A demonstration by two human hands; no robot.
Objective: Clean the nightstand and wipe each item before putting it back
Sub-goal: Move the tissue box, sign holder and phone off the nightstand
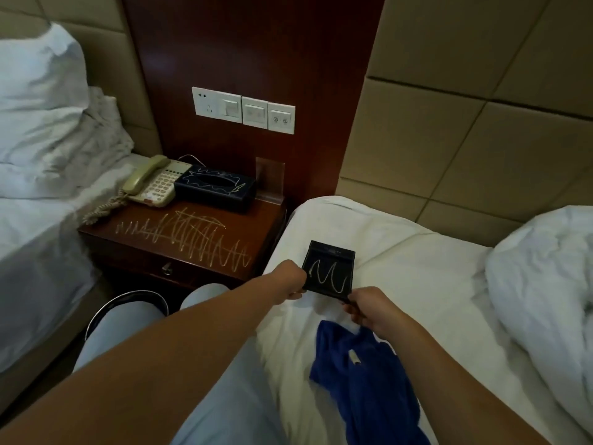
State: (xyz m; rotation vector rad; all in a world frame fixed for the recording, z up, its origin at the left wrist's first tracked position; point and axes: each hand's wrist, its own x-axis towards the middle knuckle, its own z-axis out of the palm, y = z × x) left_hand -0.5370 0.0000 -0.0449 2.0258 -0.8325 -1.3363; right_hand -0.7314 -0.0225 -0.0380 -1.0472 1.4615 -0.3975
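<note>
We hold a small dark pad over the white bed on our right, one hand at each near corner. Our left hand pinches its near left corner, fingers curled onto the edge; our right hand pinches the near right corner the same way. The pad carries a pale scribble on its face, and its longer side runs away from us, toward the headboard.

The blue cloth lies crumpled on the bed just below the right hand, nearer to us than the pad, with a small pale stick resting on it. That is the relation the next move turns on: the cloth sits close under the right hand and well apart from the left, so we judge the right hand should let go and take the cloth while the left keeps the pad.

The nightstand stands to our left, beyond the left hand, its top covered in the same pale scribble. At its back sit the phone and, touching it, the dark tissue box, also marked. We judge that none of these has been wiped yet.
</note>
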